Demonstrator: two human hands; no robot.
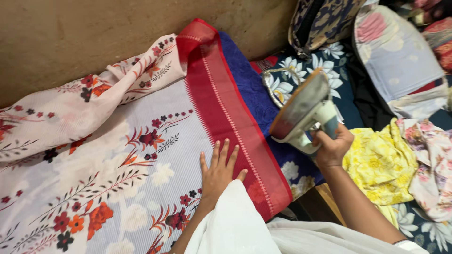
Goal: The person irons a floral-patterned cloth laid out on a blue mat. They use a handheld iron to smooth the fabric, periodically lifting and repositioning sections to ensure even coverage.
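Head-camera view, looking down: a pale floral sari (117,155) with a red border (226,117) is spread flat over a blue padded cloth (249,89). The left hand (219,171) is laid open, fingers spread, pressing the fabric beside the border. The right hand (332,146) is closed around the handle of an electric iron (303,110), lifted off with its soleplate tilted up. Smoothing between passes seems in hand; a flat, crease-free patch is called for.

Handle of iron (303,110) concealed inside right hand (332,146). Left hand (217,175) wrist covered by white cloth (235,226). Floral fabric (94,178) cropped at left and bottom edges.
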